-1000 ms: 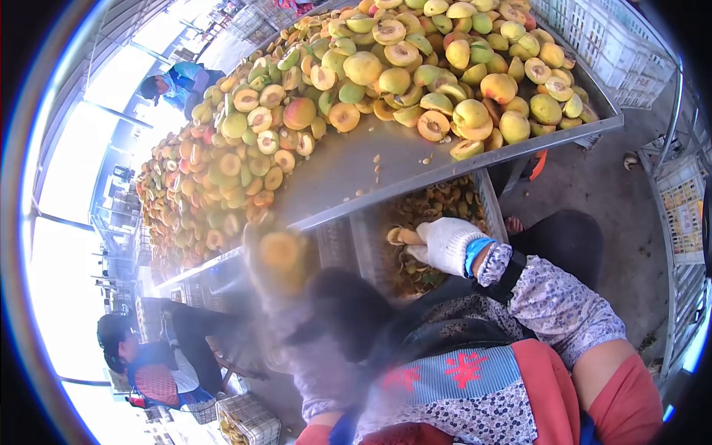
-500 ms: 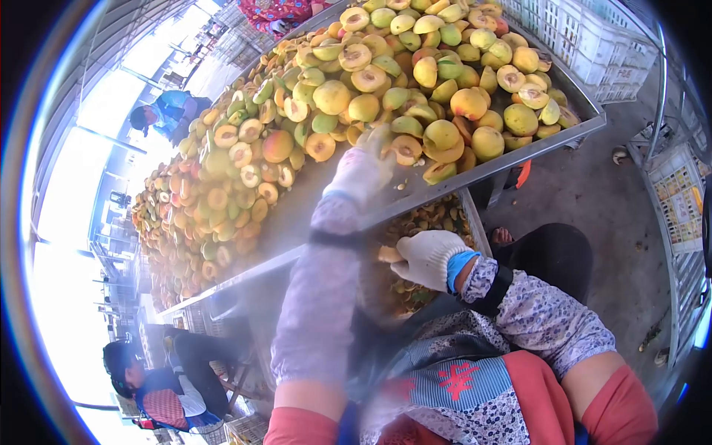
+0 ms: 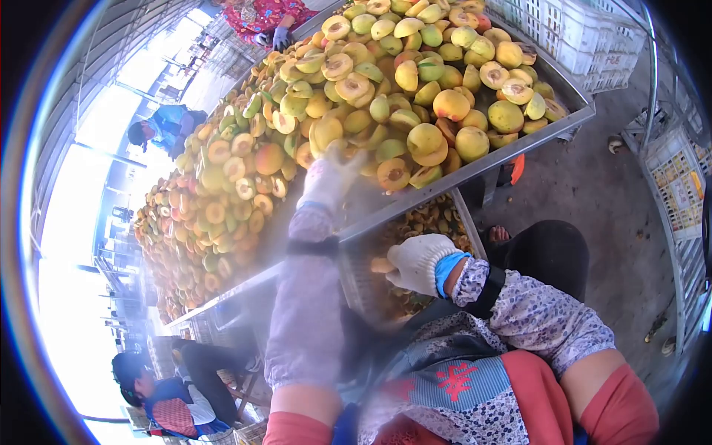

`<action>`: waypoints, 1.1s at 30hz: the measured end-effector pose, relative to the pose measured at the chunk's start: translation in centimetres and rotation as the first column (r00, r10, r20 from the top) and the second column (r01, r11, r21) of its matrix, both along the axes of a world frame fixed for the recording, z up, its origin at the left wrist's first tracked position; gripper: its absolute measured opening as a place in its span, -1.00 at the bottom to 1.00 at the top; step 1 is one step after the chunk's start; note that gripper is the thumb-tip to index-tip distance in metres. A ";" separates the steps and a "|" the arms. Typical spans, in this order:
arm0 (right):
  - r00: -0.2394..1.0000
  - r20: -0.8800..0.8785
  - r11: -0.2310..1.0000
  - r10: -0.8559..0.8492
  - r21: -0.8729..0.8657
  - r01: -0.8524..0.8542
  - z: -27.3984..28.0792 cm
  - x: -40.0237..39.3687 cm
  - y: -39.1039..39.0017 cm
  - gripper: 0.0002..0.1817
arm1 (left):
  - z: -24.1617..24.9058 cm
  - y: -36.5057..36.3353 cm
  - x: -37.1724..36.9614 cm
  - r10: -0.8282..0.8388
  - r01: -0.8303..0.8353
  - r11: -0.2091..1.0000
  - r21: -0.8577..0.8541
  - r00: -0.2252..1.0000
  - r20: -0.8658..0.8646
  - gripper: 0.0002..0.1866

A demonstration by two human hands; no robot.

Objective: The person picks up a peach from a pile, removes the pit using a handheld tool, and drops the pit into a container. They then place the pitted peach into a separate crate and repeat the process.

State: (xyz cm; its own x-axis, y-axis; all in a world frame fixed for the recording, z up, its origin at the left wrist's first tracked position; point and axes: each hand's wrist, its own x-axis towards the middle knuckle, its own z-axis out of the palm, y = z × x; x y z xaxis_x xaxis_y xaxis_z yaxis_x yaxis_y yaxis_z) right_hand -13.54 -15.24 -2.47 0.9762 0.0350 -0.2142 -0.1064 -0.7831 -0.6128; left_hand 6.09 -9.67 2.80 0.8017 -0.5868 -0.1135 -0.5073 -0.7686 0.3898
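Yellow, green and orange fruit (image 3: 430, 68) lay in a big heap on a metal counter (image 3: 475, 167) in front of me. Many pieces were cut in half, and some showed a brown middle. The heap went from close to the near right corner all the way down to the left end, and some bare metal showed by the near edge.

My left hand (image 3: 328, 178), gloved in white, was stretched over that near edge, right at the front of the heap. Its fingers looked a little apart, but they were blurry, so I could not tell if they had a piece of fruit or were only close to it.

My right hand (image 3: 424, 263), gloved in white too, was on my side of the near edge. It was closed around a small tan thing (image 3: 382, 265), with one end poking out to the left. Too much was hidden to tell what it was. Below that hand, partly under the counter, was a crate (image 3: 467, 222) with lots of yellow-brown pieces (image 3: 436, 215) in it.

A person in a red flowery top (image 3: 259, 16) was at the far edge. White crates (image 3: 575, 37) stood stacked past the right edge.
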 end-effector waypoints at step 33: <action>0.864 0.256 0.815 -0.434 0.520 0.256 1.3 4.3 3.6 -0.67 | -3.4 11.6 -5.8 -0.394 -0.194 0.175 -0.965 0.885 -0.249 -0.23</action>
State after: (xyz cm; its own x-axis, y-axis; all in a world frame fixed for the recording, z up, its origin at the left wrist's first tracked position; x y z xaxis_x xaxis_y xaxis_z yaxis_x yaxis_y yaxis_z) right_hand -9.24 -11.61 -1.13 0.9450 -0.3132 0.0940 -0.0256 -0.3573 -0.9336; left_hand 0.30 1.90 -0.60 0.7751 -0.5210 0.3575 -0.1344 0.4169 0.8989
